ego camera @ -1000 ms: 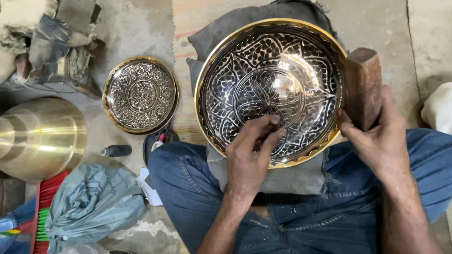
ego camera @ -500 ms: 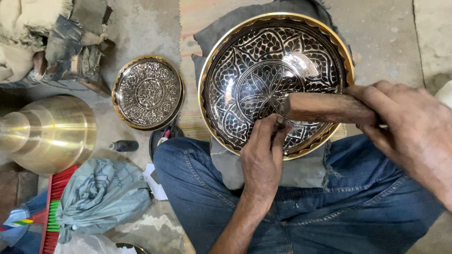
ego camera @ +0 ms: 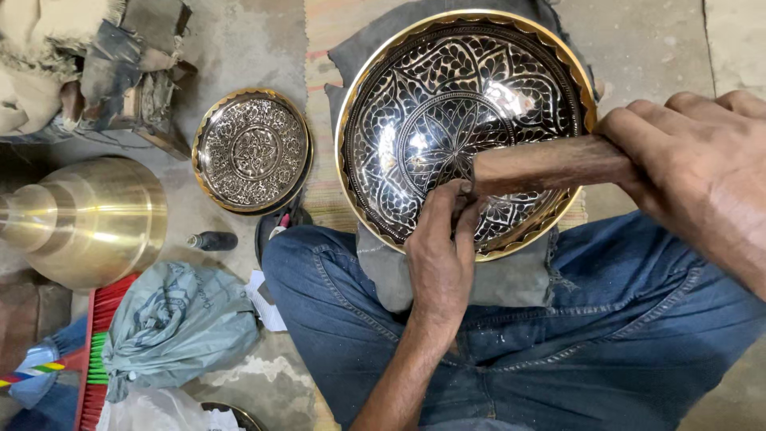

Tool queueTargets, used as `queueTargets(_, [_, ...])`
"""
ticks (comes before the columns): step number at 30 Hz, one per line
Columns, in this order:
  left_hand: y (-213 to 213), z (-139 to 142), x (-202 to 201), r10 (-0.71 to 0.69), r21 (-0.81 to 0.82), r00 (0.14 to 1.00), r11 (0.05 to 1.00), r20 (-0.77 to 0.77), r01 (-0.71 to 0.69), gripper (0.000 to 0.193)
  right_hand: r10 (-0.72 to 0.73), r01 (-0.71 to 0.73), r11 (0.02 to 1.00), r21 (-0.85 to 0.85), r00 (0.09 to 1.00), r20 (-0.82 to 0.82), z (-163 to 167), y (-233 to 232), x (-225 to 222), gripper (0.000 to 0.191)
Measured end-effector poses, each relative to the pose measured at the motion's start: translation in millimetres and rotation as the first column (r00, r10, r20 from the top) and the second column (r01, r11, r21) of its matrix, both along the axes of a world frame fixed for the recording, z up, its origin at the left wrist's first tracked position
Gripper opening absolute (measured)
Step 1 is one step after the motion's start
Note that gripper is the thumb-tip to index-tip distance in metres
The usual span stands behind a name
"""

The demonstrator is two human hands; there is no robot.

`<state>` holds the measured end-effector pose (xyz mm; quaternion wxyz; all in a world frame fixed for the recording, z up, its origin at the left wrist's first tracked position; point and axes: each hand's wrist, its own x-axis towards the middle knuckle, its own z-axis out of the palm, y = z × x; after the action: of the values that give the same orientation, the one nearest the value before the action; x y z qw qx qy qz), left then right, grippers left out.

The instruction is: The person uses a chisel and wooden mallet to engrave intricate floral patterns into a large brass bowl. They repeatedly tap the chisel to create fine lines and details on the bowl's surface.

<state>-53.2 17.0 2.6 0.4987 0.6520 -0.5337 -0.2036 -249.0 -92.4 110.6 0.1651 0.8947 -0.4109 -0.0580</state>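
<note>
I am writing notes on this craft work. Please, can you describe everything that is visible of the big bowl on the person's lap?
The big bowl is round and wide, of shiny metal. Its inside is dark with a silver flower and leaf pattern, and its scalloped rim looks golden. It rests tilted on a grey cloth over the person's jeans. The left hand rests inside near the lower rim, fingers pinched together. A wooden block, gripped by the right hand, lies across the bowl's right side, its end meeting the left fingers.
</note>
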Motion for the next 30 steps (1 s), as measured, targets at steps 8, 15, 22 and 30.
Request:
queueTargets(8, [-1.3, -6.6, -1.7, -0.005, 0.014, 1.0, 1.0, -0.015, 0.005, 0.022, 0.025, -0.025, 1.0, -0.005, 1.0, 0.018, 2.9, -4.8, 7.0, 0.031])
queueTargets(15, [-0.2, -3.9, -0.3, 0.007, 0.004, 1.0, 1.0, -0.024, -0.007, 0.023, -0.08, 0.08, 0.991, 0.108, 0.997, -0.008, -0.8, -7.2, 4.5, 0.029])
queueTargets(22, [-0.5, -1.8, -0.1, 0.018, 0.01, 1.0, 1.0, -0.001, -0.018, 0.025, -0.047, 0.044, 0.991, 0.124, 0.999, 0.018, -1.6, -11.4, 10.3, 0.036])
queueTargets(30, [-1.7, -6.2, -1.5, 0.017, -0.006, 1.0, 1.0, -0.001, -0.017, 0.022, -0.046, 0.018, 0.99, 0.138, 0.978, 0.203, 4.6, -14.5, 5.5, 0.035])
